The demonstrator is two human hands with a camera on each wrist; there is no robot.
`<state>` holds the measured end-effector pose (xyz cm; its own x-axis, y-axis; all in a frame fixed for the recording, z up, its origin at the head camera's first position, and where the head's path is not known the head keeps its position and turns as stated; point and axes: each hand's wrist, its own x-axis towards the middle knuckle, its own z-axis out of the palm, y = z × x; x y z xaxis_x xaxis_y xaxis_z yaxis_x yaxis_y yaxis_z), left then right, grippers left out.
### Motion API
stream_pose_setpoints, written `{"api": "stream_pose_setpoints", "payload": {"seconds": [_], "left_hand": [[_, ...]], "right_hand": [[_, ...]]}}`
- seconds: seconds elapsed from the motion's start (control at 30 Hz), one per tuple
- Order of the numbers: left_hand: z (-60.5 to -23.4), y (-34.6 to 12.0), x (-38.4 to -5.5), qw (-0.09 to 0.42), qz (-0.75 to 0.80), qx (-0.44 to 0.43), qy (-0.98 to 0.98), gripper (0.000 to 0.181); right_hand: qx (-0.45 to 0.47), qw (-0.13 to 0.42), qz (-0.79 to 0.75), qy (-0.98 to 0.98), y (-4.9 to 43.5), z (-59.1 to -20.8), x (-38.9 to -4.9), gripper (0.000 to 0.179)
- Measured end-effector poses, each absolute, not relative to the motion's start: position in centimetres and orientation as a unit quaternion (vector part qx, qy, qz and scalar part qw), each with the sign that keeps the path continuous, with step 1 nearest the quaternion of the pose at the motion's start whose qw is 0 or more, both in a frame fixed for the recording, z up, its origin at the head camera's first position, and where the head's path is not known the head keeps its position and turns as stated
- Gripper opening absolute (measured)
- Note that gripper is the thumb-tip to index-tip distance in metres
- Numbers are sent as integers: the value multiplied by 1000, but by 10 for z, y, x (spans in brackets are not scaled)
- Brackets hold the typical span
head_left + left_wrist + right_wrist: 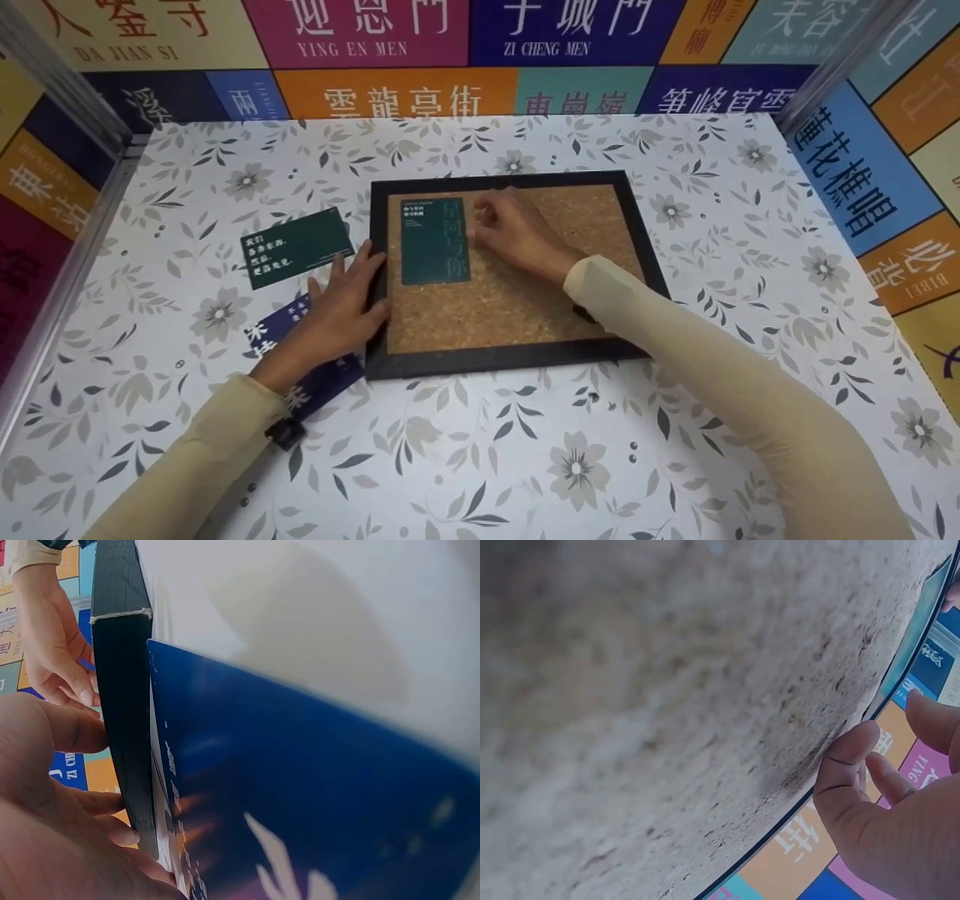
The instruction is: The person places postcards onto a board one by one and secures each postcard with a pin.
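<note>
A cork board [547, 300] in a black frame lies on the table, with a dark green card [435, 251] on its upper left. My right hand [517, 229] is over the cork at that card's right edge. In the right wrist view its index finger [846, 757] is bent near the cork, the thumb [930, 720] apart from it. My left hand [337, 319] rests along the frame's left side, thumb and fingers against the black edge [124, 712]. Under that hand lies a blue card [315, 742] with white lettering, partly hidden by hand and wrist.
A second green card [296, 247] with white text lies on the table left of the frame, close to the left fingertips. Flower-patterned white covering [480, 450] surrounds the board. Panels with large characters [397, 94] stand along the back and sides.
</note>
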<state>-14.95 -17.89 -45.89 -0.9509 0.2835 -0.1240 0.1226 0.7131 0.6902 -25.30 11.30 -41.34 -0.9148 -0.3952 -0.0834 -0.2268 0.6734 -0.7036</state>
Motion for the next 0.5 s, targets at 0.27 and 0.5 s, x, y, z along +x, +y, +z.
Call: {"api": "stream_pose_setpoints", "payload": {"seconds": [0.27,0.5], "left_hand": [[-443,-173,-143,118,361,109,919,73],[-435,-171,-141,127,357,102,920,73]], "right_hand": [[-191,113,-363,905,119,-413,-242,42],[-199,110,-360,905,126,-411,-232,38]]}}
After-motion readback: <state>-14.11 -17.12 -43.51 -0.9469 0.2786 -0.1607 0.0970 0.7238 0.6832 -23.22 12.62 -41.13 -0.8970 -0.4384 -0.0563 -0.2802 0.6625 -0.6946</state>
